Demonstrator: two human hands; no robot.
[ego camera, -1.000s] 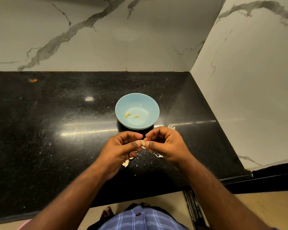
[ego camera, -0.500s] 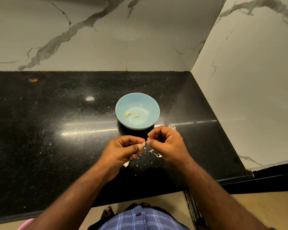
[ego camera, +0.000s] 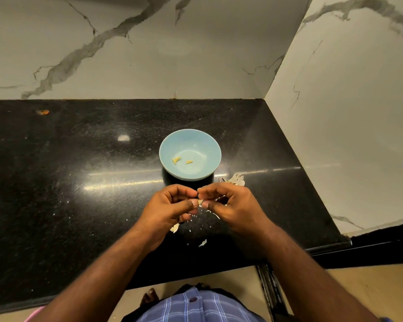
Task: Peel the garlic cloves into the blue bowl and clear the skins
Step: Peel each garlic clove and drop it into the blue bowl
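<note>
Holding two peeled cloves (ego camera: pixel 182 161): blue bowl (ego camera: pixel 203 145).

Dim, warm overhead light leaves a glare streak and a small bright spot on the black countertop (ego camera: pixel 56 182). Wide-angle distortion bends the edges; the near forearms look soft.

- Bowl (ego camera: pixel 190 154) on countertop (ego camera: pixel 79 182), near the right corner; two peeled cloves (ego camera: pixel 182 161) inside.
- Both hands just in front of bowl, left hand (ego camera: pixel 170 209) and right hand (ego camera: pixel 233 205) meeting at a clove (ego camera: pixel 199 201).
- Skins (ego camera: pixel 203 242) scattered on counter beneath hands; larger skin clump (ego camera: pixel 234 178) right of bowl.
</note>
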